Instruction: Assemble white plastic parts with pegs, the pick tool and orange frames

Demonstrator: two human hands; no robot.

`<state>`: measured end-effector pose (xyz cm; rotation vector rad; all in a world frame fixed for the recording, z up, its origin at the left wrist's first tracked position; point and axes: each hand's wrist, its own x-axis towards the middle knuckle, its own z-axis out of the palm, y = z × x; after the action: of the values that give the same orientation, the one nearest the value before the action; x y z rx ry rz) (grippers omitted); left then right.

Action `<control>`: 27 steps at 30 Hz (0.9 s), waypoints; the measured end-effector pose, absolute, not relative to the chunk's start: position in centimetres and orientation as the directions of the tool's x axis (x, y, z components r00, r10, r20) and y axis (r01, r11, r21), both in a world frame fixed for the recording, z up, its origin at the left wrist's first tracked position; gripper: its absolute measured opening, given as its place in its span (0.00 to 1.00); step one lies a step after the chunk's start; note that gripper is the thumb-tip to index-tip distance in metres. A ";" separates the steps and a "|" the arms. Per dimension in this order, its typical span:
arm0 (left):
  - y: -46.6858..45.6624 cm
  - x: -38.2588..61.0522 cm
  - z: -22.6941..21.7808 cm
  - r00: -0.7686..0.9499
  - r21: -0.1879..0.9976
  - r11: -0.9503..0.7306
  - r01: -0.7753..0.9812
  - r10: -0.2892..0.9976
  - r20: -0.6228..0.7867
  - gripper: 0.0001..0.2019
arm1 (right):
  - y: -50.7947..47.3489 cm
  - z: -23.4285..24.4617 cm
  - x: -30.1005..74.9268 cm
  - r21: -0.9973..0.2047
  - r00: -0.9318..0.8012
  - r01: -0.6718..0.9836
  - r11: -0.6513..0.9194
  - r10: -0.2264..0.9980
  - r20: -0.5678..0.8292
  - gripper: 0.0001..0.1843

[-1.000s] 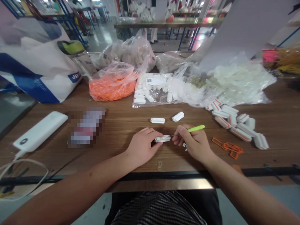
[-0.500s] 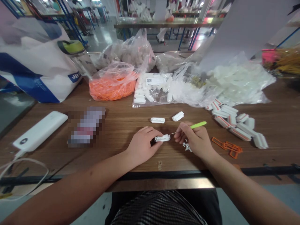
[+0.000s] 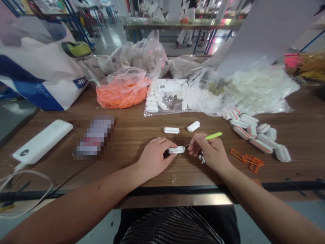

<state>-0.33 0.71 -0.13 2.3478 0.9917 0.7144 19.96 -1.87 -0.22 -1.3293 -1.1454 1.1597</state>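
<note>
Between the thumb and fingers of my left hand [image 3: 154, 156] is a small white plastic housing [image 3: 177, 149] with a row of tiny details along it, held low over the wooden table. My right hand [image 3: 212, 150] is closed around a thin metal pick with a yellow-green handle [image 3: 213, 136]. The pick's tip reaches the right end of the housing. Tiny white pieces [image 3: 201, 158] lie beside my right hand, partly hidden by it. Beyond my hands rest two more white housings, one lying level [image 3: 171, 130] and one angled [image 3: 193, 126].
Orange frames [image 3: 247, 160] and a pile of white housings [image 3: 261, 140], some with orange strips, lie right. Behind are a bag of orange parts [image 3: 122, 93] and clear bags of white parts [image 3: 165, 98]. A power bank [image 3: 43, 140] and a blurred-out flat object [image 3: 93, 137] lie left.
My right hand and the pick have shifted very slightly left, and fewer of the tiny white pieces show. My left hand keeps its hold. A person in the background has come further into view.
</note>
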 end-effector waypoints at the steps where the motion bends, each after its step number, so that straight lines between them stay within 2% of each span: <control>1: 0.7 -0.3 -0.1 0.599 0.610 -0.619 0.495 0.752 0.276 0.06 | -1.9 -0.3 20.0 -0.997 0.096 0.040 -0.065 0.994 -0.061 0.24; 10: 0.7 -0.4 -0.2 0.599 0.609 -0.625 0.489 0.748 0.286 0.05 | -1.9 0.3 19.8 -0.991 0.074 0.124 -0.056 0.996 -0.047 0.24; 14: 0.7 -0.3 -0.1 0.607 0.617 -0.628 0.474 0.741 0.287 0.05 | -1.8 0.6 19.8 -0.976 0.055 0.215 -0.046 0.998 -0.035 0.22; 18: 0.8 -0.3 0.0 0.611 0.618 -0.631 0.469 0.737 0.288 0.05 | -1.8 0.7 19.7 -0.943 0.000 0.332 0.038 0.999 0.040 0.21; 27: 0.8 -0.4 -0.2 0.602 0.622 -0.617 0.482 0.749 0.277 0.05 | -2.5 0.4 19.3 -0.955 0.106 0.285 0.076 0.988 0.110 0.22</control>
<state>-0.38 0.75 -0.16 2.3370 0.9755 0.7235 19.32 -2.47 0.44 -1.3954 -1.3623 0.9011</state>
